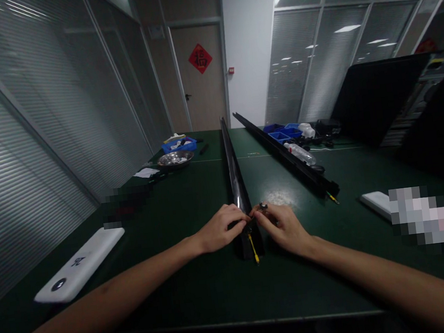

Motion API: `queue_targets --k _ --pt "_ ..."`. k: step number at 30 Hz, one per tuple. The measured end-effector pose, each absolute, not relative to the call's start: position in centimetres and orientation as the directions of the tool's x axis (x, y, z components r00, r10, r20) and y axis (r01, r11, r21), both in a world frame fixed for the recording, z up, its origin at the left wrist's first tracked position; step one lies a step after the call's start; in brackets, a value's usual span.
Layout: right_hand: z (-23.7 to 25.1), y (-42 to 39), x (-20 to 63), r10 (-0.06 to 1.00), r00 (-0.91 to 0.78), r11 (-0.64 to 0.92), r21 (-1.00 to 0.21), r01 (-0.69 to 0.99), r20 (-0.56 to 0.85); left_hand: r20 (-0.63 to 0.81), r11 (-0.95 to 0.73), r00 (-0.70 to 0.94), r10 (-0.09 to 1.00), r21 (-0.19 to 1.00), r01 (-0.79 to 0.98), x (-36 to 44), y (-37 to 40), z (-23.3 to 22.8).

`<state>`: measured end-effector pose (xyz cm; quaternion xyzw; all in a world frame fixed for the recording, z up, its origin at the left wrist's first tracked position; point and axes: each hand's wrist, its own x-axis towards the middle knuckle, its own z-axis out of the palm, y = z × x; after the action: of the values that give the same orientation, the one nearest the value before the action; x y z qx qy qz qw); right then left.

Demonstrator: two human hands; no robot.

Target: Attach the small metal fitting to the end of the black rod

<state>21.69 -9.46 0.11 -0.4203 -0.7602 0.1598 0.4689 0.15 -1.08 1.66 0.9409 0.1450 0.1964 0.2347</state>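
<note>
A long black channel-shaped bar [230, 160] runs away from me down the middle of the table. At its near end my left hand [224, 228] reaches in from the left with thumb and fingers pinched together. Opposite it, my right hand [284, 228] is also closed in a pinch, its fingertips close to the left ones over the bar. What lies between the fingertips is too small and dark to make out. A small silvery round thing shows on the right hand's fingers. Below the hands, a short yellow cable [253, 246] hangs out along the bar's end.
A second black bar [291, 161] with a yellow cable end lies to the right. Nearby are blue bins [280, 137] and a plastic bottle [300, 153]. At left are a metal bowl [175, 159], a blue basket [187, 145] and a white oblong device [83, 265].
</note>
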Motion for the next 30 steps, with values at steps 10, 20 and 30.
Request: queue_targets --k 10,20,30 --pt "0.5 -9.4 21.7 0.795 -0.27 0.603 -0.662 0.444 0.543 0.311 -0.791 0.859 0.407 0.591 0.161 0.4 -1.0 1.4" --pt "0.2 -9.3 21.7 0.838 -0.226 0.546 -0.746 0.381 0.498 0.31 -0.782 0.841 0.445 0.593 0.195 0.6 -0.8 1.0" --pt "-0.8 -8.8 21.8 0.902 -0.064 0.431 -0.882 0.188 0.427 0.319 -0.774 0.833 0.452 0.605 0.188 0.7 -0.8 1.1"
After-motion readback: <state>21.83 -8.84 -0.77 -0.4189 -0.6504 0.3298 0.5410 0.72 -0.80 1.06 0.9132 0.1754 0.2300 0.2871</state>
